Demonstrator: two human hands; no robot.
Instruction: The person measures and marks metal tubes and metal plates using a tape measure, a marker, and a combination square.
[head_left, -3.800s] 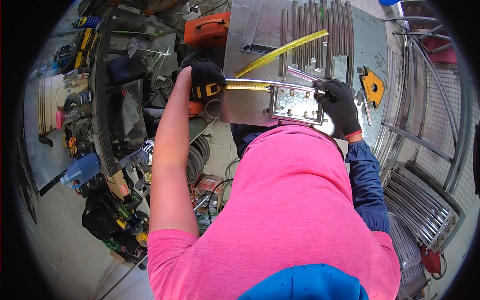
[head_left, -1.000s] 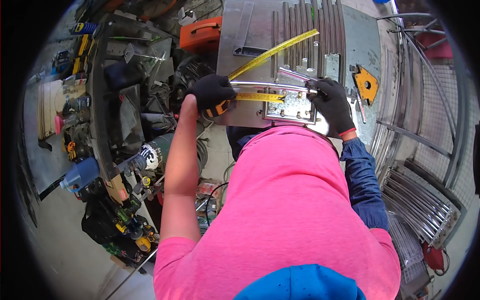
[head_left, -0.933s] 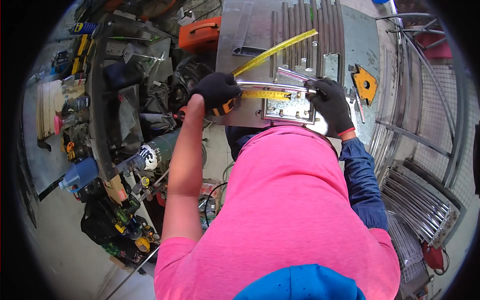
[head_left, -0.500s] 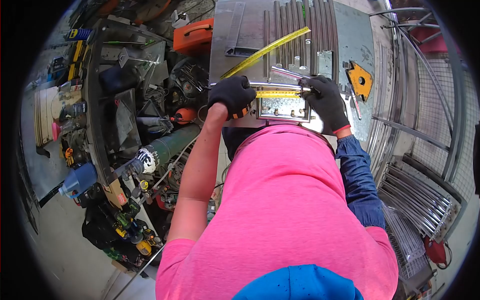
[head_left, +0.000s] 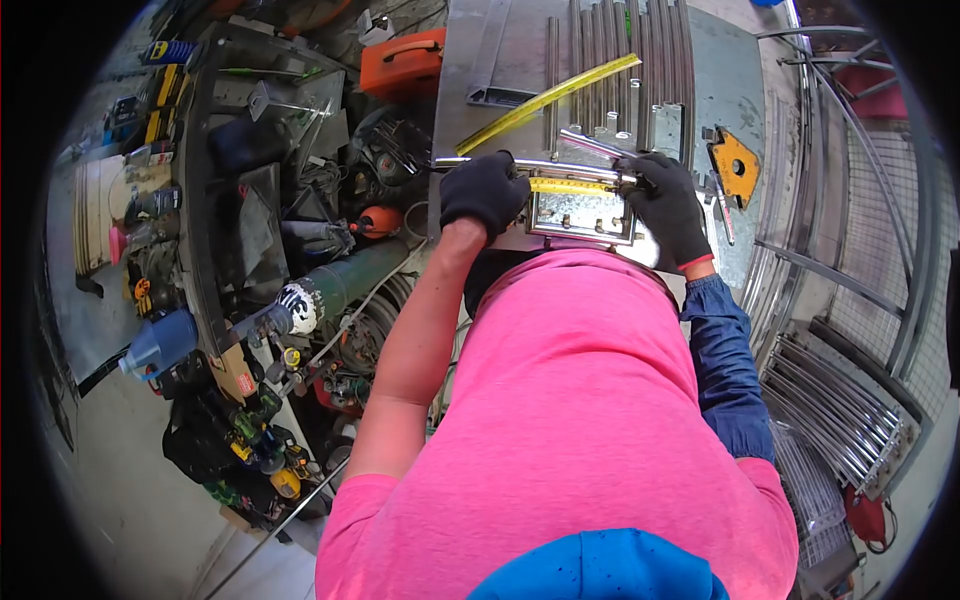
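In a black glove, my left hand [head_left: 485, 198] is closed around a tape measure, whose case is mostly hidden by the fingers. Its yellow blade [head_left: 572, 186] stretches right to my right hand [head_left: 668, 207], also gloved in black. The fingers of that hand are closed at the right end of a shiny metal tube [head_left: 575, 170], by the blade's tip; the exact grip is partly hidden. The tube lies just beyond the blade. Closer to my body is a rectangular metal frame [head_left: 583, 236] with small fittings along its near side.
On the metal table [head_left: 735, 75] lie several steel tubes [head_left: 600, 70], a loose yellow measuring strip [head_left: 550, 102], an angled metal piece [head_left: 495, 95] and an orange welding magnet [head_left: 735, 168]. An orange case [head_left: 400, 65] and a green gas cylinder [head_left: 350, 280] are at left.
The whole view has shifted slightly, with the table now farther right. My left hand has turned, and the orange part of the tape measure case no longer shows. The blade remains between both hands.
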